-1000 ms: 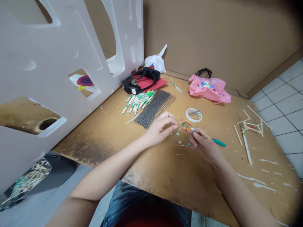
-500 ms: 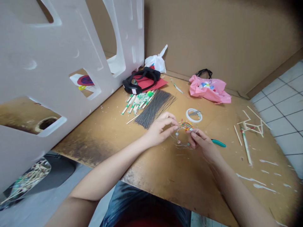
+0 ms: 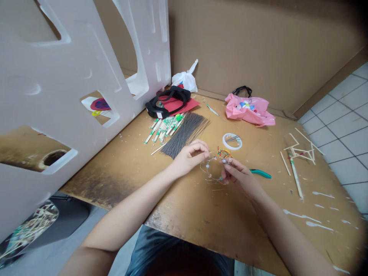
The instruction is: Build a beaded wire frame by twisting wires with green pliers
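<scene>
A loop of thin wire strung with small beads hangs between my two hands, just above the table. My right hand is closed on the right side of this loop, its thumb and fingers pinched near a pale bead. My left hand pinches at the loop's upper left, where a fine wire end appears to meet the fingertips; the exact grip is too small to make out. A tangle of red, yellow and green thin strands shows just behind the right fingertips. Pliers with a teal handle lie beside my right hand, partly hidden by it.
Grey wires lie in a bundle beyond my left hand, next to wrapped sticks and a black headset strap. Further right are a white ring, a pink bag and a stick frame. A white plastic panel stands left.
The view has shifted slightly, so everything sits a little further left. Both hands have moved slightly left with the beaded wire loop, keeping their grip.
</scene>
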`<action>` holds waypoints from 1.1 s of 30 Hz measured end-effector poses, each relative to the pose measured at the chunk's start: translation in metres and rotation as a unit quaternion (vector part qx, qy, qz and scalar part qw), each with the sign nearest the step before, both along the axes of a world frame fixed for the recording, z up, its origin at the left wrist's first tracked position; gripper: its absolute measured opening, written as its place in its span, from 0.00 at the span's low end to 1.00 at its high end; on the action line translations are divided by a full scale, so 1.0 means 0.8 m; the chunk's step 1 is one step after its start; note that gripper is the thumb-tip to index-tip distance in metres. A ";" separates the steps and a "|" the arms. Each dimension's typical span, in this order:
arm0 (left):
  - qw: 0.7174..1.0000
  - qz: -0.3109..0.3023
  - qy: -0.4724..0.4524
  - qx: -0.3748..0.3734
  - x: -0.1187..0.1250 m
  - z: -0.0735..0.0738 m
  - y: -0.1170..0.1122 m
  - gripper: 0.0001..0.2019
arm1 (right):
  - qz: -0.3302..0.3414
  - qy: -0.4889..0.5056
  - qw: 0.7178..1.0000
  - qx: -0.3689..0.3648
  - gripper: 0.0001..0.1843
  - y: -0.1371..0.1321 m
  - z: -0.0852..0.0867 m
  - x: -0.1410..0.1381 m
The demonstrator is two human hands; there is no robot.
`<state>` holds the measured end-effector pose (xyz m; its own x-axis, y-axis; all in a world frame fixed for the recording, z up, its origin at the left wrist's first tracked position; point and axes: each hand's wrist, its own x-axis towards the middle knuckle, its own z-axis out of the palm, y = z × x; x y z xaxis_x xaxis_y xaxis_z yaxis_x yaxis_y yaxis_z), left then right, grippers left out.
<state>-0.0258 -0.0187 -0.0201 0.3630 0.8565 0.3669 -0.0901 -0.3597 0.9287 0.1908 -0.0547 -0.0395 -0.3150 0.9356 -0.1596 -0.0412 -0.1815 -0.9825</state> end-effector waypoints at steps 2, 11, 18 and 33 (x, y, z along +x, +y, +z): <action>1.000 0.000 -0.008 -0.020 0.000 -0.001 0.002 0.07 | -0.001 0.006 1.000 -0.012 0.16 0.001 0.000 0.000; 0.991 -0.035 0.089 -0.094 -0.007 0.005 0.002 0.11 | -0.037 0.018 0.999 -0.013 0.15 0.001 0.002 0.000; 0.991 -0.033 0.097 -0.082 -0.006 0.006 0.001 0.13 | -0.028 0.007 1.000 -0.012 0.15 0.002 0.001 0.000; 0.935 0.031 0.353 0.016 -0.004 -0.021 0.006 0.08 | 0.006 -0.267 0.960 0.086 0.20 -0.002 -0.032 -0.009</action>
